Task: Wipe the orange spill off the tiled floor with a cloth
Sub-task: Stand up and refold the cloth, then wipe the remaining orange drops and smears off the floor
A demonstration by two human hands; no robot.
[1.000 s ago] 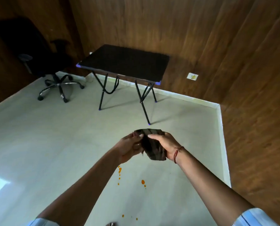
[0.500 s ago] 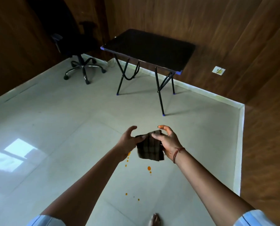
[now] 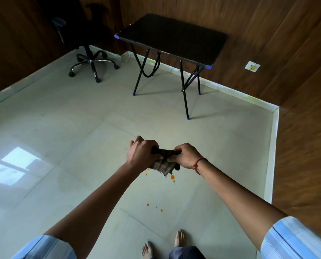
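Observation:
A dark checked cloth (image 3: 163,164) hangs bunched between both hands, held out in front of me above the floor. My left hand (image 3: 142,153) is closed around its left end and my right hand (image 3: 184,156) grips its right end. Below them on the pale tiled floor (image 3: 81,137) lie orange spill drops (image 3: 172,177), with smaller drops (image 3: 147,204) nearer my feet. Part of the spill is hidden behind the cloth and my left hand.
A black folding table (image 3: 171,37) stands ahead by the wooden wall. An office chair (image 3: 89,58) sits at the back left. My bare feet (image 3: 180,238) show at the bottom edge. A white skirting (image 3: 272,146) runs along the right wall.
Both hands went from loosely holding the flat cloth with fingers spread to closed fists bunching it. The view tilted down, so my feet now show.

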